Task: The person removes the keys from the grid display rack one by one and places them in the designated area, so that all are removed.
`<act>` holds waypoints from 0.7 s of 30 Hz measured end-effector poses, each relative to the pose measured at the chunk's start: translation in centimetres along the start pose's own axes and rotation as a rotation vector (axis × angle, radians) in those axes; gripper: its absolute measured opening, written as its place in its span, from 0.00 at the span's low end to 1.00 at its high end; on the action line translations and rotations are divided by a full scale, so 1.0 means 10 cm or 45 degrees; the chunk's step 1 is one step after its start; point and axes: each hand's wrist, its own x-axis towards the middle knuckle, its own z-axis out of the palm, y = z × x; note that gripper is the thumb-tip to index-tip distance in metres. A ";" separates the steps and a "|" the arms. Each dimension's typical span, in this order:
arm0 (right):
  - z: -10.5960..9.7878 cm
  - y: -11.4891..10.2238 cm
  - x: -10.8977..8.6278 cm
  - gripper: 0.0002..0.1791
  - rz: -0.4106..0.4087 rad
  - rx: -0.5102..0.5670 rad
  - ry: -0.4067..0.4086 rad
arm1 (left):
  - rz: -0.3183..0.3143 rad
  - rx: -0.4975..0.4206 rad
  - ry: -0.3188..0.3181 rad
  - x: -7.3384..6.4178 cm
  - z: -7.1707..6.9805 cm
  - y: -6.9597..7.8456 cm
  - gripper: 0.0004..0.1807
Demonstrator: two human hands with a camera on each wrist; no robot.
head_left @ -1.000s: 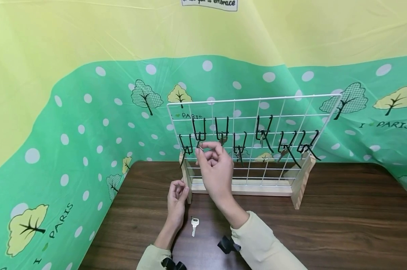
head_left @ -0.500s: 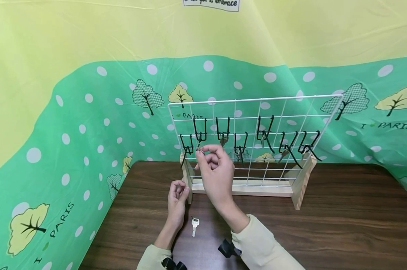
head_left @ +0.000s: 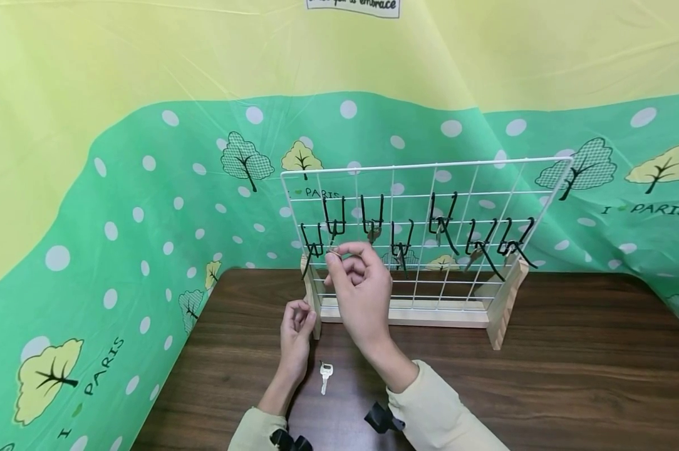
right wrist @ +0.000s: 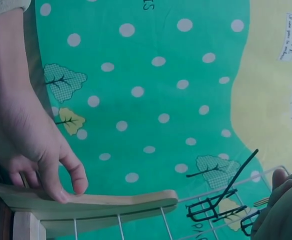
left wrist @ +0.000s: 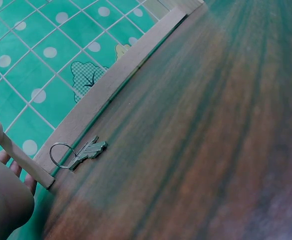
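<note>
A white wire grid rack (head_left: 424, 166) on wooden legs carries several black hooks (head_left: 400, 241). My left hand (head_left: 295, 335) grips its left wooden leg (right wrist: 111, 200), thumb and fingers on either side. In front of the left hooks, my right hand (head_left: 362, 291) pinches a thin metal key ring (head_left: 333, 252) between thumb and index finger, just below an upper-left hook (head_left: 334, 219). A brass-coloured sliver (right wrist: 260, 202) shows by its fingertips in the right wrist view; the rest is hidden. On the table lies a silver key (head_left: 326, 378), with its ring (left wrist: 61, 145) visible in the left wrist view.
Keys hang on several hooks, such as a dull key (head_left: 475, 252) on the right side. Long black prongs (head_left: 488, 263) stick out toward me. The brown wooden table (head_left: 587, 351) meets a green and yellow printed cloth (head_left: 148, 250) behind and at left.
My right hand has dropped very slightly below the hook, still pinching the ring. The left hand stays on the rack's leg, and the key on the table has not moved.
</note>
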 end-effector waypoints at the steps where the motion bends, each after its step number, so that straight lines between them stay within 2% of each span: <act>1: 0.00 -0.01 0.00 0.06 0.001 0.001 -0.001 | 0.001 -0.002 0.000 0.00 0.00 0.00 0.14; 14: 0.00 -0.10 -0.06 0.05 -0.005 0.026 -0.025 | 0.005 0.012 0.003 0.01 0.01 0.01 0.14; 21: -0.05 -0.08 -0.12 0.05 0.014 0.034 -0.014 | 0.005 0.015 0.003 0.01 0.00 0.01 0.14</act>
